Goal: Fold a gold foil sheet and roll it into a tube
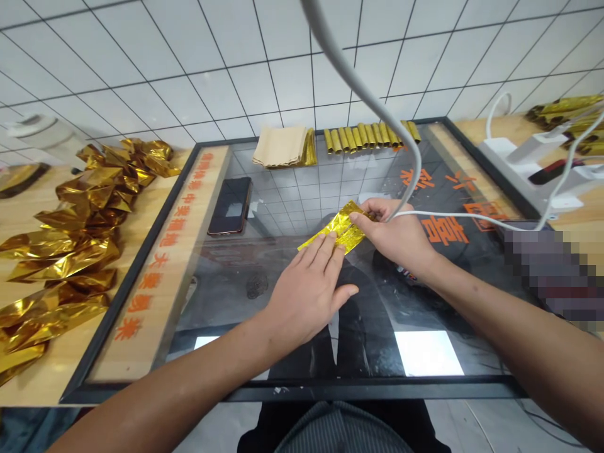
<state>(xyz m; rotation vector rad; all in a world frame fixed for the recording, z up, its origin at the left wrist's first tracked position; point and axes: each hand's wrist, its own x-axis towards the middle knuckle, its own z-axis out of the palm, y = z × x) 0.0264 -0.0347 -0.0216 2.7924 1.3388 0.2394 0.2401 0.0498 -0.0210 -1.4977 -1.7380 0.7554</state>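
A folded strip of gold foil paper (340, 221) lies slantwise on the glass top, between my two hands. My left hand (314, 280) rests flat with its fingers stretched over the lower left part of the strip, thumb apart. At the strip's right end, my right hand (389, 229) pinches the foil between thumb and fingers; its fingertips are partly hidden. Behind stands a stack of tan-backed gold paper sheets (279, 146). Beside that stack, a row of several rolled gold paper tubes (368, 137) lies along the back edge.
Crumpled gold foil pieces (80, 233) cover the left wooden surface. A phone (229, 206) lies on the glass (283, 189). A thick grey cable (372, 94) hangs down close to my right hand. On the right are a white power strip (500, 151) with chargers and more gold rolls (566, 119).
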